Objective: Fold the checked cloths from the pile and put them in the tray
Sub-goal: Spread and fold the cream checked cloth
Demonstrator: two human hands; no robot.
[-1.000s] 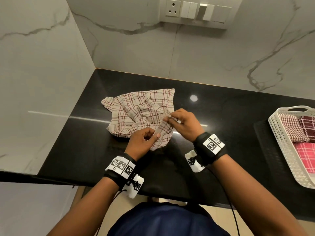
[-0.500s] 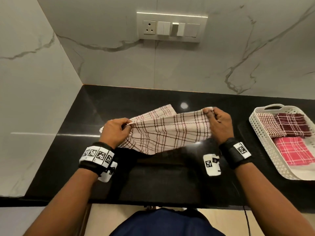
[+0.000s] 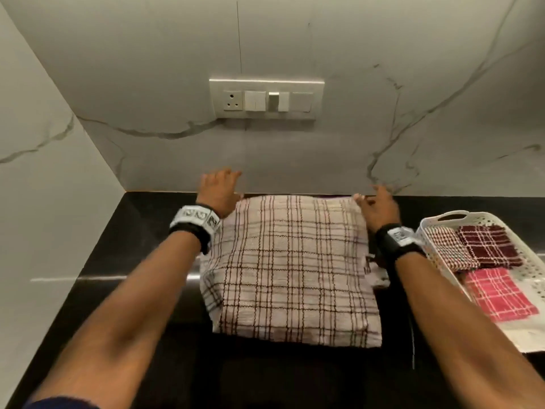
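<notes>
With both hands splayed loose, gripping nothing, I log left hand (image 3: 219, 192) and right hand (image 3: 378, 205) at the beige checked cloth's (image 3: 290, 270) far corners, spread flat for folding; tray (image 3: 429, 231) at three o'clock.

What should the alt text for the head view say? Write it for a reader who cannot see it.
A beige checked cloth lies spread on a black counter, with the left hand and right hand at its far corners, fingers spread. At right, a white tray holds three folded cloths. A switch panel is on the marble wall behind.
</notes>
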